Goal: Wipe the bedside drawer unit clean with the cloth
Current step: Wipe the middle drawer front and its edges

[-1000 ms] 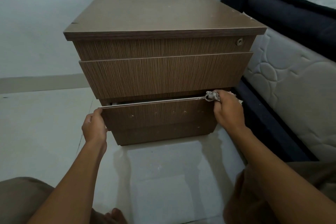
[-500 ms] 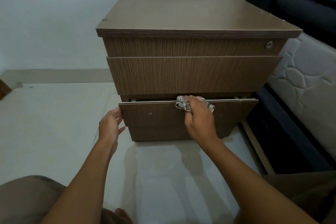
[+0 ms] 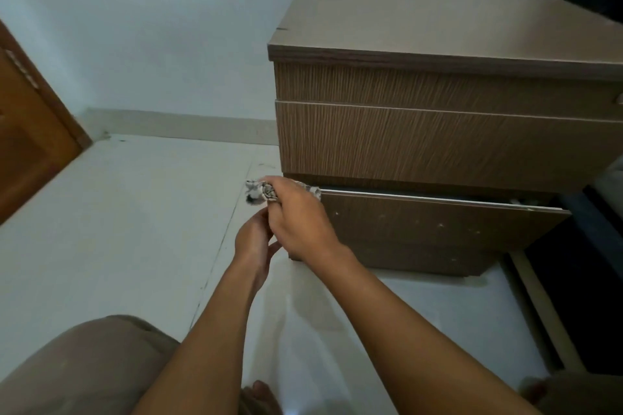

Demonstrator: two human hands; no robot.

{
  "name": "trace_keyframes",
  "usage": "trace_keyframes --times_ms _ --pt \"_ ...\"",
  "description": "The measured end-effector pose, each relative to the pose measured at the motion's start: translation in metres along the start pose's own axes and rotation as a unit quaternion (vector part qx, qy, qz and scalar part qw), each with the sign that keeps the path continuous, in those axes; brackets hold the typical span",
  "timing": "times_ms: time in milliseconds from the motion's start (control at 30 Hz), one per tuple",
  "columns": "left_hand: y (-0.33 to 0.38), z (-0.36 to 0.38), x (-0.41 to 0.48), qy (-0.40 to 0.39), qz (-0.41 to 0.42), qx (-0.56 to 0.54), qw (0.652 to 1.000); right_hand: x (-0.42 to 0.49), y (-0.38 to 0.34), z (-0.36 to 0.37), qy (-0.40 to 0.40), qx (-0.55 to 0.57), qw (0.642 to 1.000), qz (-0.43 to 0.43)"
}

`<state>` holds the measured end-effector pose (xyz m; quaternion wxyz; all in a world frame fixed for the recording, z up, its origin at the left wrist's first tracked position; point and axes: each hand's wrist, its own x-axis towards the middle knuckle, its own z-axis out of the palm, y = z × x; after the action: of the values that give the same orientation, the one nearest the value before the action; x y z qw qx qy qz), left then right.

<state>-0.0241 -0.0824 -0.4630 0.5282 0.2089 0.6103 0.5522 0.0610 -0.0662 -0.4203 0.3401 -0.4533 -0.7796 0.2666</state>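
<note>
The brown wood-grain drawer unit (image 3: 438, 138) stands on the floor at the right of the head view. Its bottom drawer (image 3: 438, 222) is pulled out a little, leaving a dark gap along its top edge. My right hand (image 3: 296, 216) is shut on a crumpled patterned cloth (image 3: 258, 190) and presses it onto the left end of that drawer's top edge. My left hand (image 3: 253, 242) sits just below and behind the right one at the drawer's left corner; its fingers are partly hidden by the right hand.
A pale tiled floor (image 3: 135, 229) spreads to the left. A brown wooden door (image 3: 30, 138) stands at the far left. The dark bed frame (image 3: 580, 263) borders the unit on the right. My bent knee (image 3: 84, 367) is at the lower left.
My right hand has slid the cloth leftward along the bottom drawer's top edge, from its right end to its left corner. The view has swung left.
</note>
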Motion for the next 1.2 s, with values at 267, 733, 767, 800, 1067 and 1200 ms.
trace_keyframes --times_ms 267,733,767,800,1067,1200 --pt "-0.005 -0.003 0.005 -0.030 -0.014 -0.032 0.999 -0.011 0.012 -0.002 0.143 -0.095 0.985 -0.024" --pt "0.000 0.016 -0.001 0.040 0.070 0.081 0.994 -0.078 0.070 -0.041 0.196 0.196 0.959 0.064" --pt "-0.002 0.018 0.000 0.051 0.085 0.102 0.990 -0.084 0.071 -0.043 0.215 0.218 0.948 0.089" --pt "-0.004 0.021 0.001 0.065 0.097 0.115 0.986 -0.089 0.073 -0.044 0.239 0.234 0.936 0.111" --pt "-0.007 0.044 0.000 0.139 0.078 0.065 0.985 -0.118 0.099 -0.082 0.391 0.176 0.886 0.178" --pt "-0.004 0.058 -0.003 0.174 0.068 0.049 0.981 -0.131 0.120 -0.118 0.450 0.068 0.872 0.178"
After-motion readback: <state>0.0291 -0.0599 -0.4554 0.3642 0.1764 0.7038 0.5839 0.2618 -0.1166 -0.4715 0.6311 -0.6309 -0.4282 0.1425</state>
